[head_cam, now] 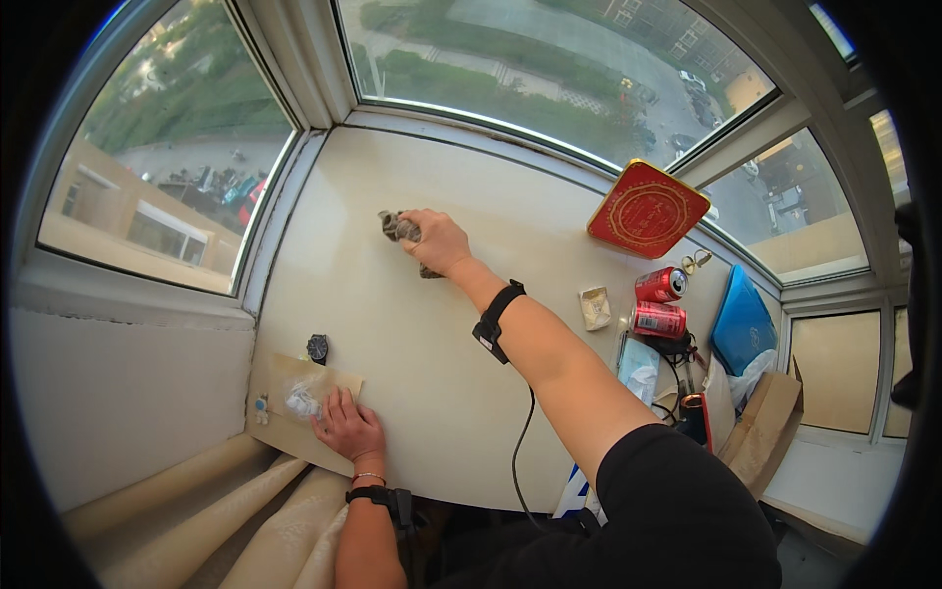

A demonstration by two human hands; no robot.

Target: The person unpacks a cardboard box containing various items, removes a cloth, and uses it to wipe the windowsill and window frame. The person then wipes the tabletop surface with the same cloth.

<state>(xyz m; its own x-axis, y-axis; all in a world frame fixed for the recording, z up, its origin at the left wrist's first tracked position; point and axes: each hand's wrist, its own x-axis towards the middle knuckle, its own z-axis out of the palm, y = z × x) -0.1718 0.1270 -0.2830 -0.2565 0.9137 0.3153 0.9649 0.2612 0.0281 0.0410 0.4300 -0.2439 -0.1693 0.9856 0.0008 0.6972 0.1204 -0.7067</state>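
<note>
My right hand (438, 239) is closed around a crumpled grey-brown cloth (400, 227), which lies against the pale window sill top (412, 353). Part of the cloth shows beneath the wrist side of the hand. Near the front left, my left hand (352, 427) rests with fingers together, partly over a brown paper sheet (283, 368) and beside a small clear bag with white contents (302, 400). I cannot tell whether it grips anything. A black wristwatch (317, 347) lies just behind the sheet, and a small blue-and-white trinket (262, 407) lies to its left.
At right stand a red tin (649, 209), red drink cans (660, 319), a crumpled pack (595, 308), a blue case (743, 320), a face mask (639, 368) and a cardboard box (762, 431). A black cable (524, 442) hangs near my right arm. Windows border the sill; curtains (243, 515) hang front left.
</note>
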